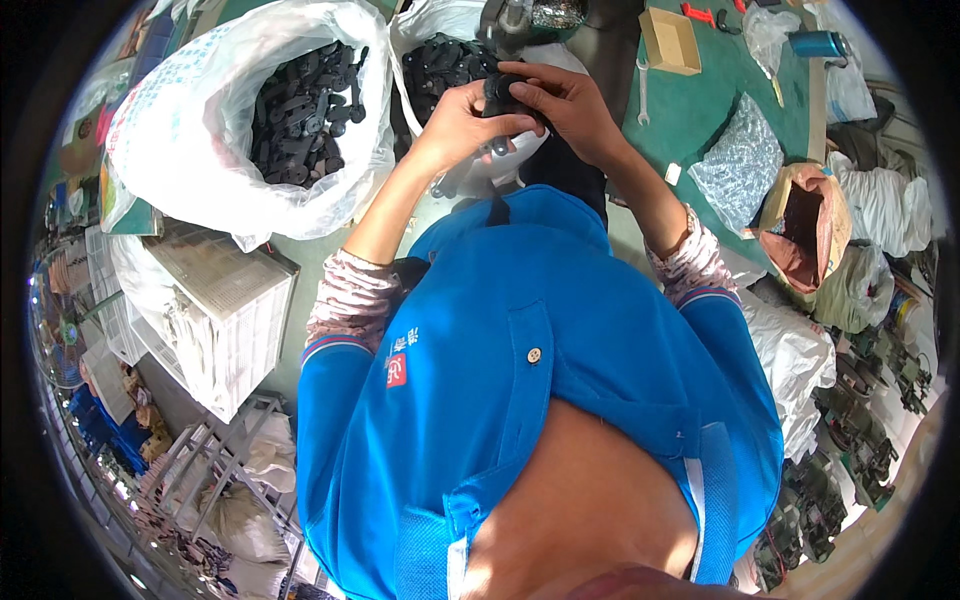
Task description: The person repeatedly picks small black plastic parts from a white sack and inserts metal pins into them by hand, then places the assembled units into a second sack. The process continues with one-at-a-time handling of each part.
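From where I stand, taking the person's hands as the middle of the dial and twelve as straight ahead, the biggest thing is the green flat-topped worktable (pixel 690 130), spreading from two to four o'clock. At nine sits a big white translucent plastic bag (pixel 170 130), mouth wide open on a heap of loose black plastic parts (pixel 310 115). At ten is a smaller white plastic bag (pixel 399 75), also holding black parts. A silvery bubble-wrap pouch (pixel 738 165) lies toward four.

The left hand (pixel 463 125) and right hand (pixel 568 105) meet in the middle, fingers curled and closed on a black rounded plastic part (pixel 505 87), each pinching it from its own side. The fingers hide much of it, so I can't tell whether it is one piece or two.

Toward two o'clock stands a shallow open cardboard box (pixel 670 42); at three lies a slim silver wrench (pixel 643 92).

To handle this well, I'd say, let the left fingers anchor the part while the right fingertips work it with even pressure, keeping its faces square. A firm pinch matters: the smaller bag's mouth is near, and a slipped part could get lost among its likes.
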### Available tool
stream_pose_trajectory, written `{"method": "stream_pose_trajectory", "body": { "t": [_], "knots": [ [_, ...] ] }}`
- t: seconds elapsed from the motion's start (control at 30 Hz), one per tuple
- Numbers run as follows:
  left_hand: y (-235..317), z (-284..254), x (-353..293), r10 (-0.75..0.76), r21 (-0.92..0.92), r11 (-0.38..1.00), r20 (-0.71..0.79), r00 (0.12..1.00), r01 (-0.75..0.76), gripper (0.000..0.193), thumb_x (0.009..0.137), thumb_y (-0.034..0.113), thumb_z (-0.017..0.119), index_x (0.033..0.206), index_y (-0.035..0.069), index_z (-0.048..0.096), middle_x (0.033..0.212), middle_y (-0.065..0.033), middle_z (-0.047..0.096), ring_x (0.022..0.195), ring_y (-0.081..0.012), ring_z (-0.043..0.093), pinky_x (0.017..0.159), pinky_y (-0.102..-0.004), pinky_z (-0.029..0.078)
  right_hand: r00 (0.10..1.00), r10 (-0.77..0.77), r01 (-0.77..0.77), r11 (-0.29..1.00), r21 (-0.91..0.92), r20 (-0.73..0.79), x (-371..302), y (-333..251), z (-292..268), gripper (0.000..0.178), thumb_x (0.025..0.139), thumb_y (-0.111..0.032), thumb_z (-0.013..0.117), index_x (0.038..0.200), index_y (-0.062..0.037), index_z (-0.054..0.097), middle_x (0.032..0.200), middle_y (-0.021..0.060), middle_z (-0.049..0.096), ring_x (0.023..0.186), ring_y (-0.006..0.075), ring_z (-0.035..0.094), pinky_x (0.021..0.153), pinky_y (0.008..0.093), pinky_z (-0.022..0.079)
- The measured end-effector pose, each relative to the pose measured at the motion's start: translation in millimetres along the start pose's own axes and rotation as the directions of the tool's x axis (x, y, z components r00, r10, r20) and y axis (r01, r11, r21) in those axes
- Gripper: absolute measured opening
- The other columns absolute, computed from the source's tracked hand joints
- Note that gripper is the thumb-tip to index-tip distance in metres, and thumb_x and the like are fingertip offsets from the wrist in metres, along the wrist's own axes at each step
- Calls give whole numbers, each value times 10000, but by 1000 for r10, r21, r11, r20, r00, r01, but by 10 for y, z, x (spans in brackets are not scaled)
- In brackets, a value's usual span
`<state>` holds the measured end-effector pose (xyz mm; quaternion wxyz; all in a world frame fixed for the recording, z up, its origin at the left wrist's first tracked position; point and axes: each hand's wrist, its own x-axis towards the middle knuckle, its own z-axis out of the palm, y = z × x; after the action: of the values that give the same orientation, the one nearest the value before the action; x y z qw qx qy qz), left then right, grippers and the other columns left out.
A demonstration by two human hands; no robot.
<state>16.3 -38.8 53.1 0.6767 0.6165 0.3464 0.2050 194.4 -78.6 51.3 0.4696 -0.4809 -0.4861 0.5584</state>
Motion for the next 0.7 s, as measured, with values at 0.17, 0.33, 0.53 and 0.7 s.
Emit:
{"method": "stream_pose_trajectory", "body": {
  "t": [0.17,0.33,0.53,0.7],
  "knots": [
    [-39,-55,16,-42,-334,942,-155,987,-13,147,902,191,608,929,46,595,701,-77,648,524,-111,600,394,-216,437,983,-88,80,995,-56,-162,146,-140,-74,274,881,-98,629,1144,-22,636,785,34,649,661,69,581,546,192,450],
    [-127,-208,66,-85,-530,841,-324,942,-106,283,896,313,620,850,42,549,710,-69,600,596,-180,637,407,-247,473,926,-241,203,967,-154,-290,593,-705,-77,173,898,-123,527,872,15,628,622,54,609,450,101,534,414,225,398],
    [-93,-249,262,-73,-614,757,-419,905,-223,248,918,266,590,876,26,548,743,-96,626,626,-207,648,443,-264,505,973,-36,-17,975,-222,-229,918,-663,-210,204,905,-123,513,793,19,607,606,66,615,435,101,535,391,242,407],
    [-103,-247,368,-80,-576,751,-566,821,-323,240,922,262,586,897,25,552,767,-104,639,654,-214,652,472,-273,510,982,139,-139,990,13,-127,527,-196,17,261,921,-204,554,1061,16,558,818,48,620,690,97,580,576,241,459]
  ]
}}
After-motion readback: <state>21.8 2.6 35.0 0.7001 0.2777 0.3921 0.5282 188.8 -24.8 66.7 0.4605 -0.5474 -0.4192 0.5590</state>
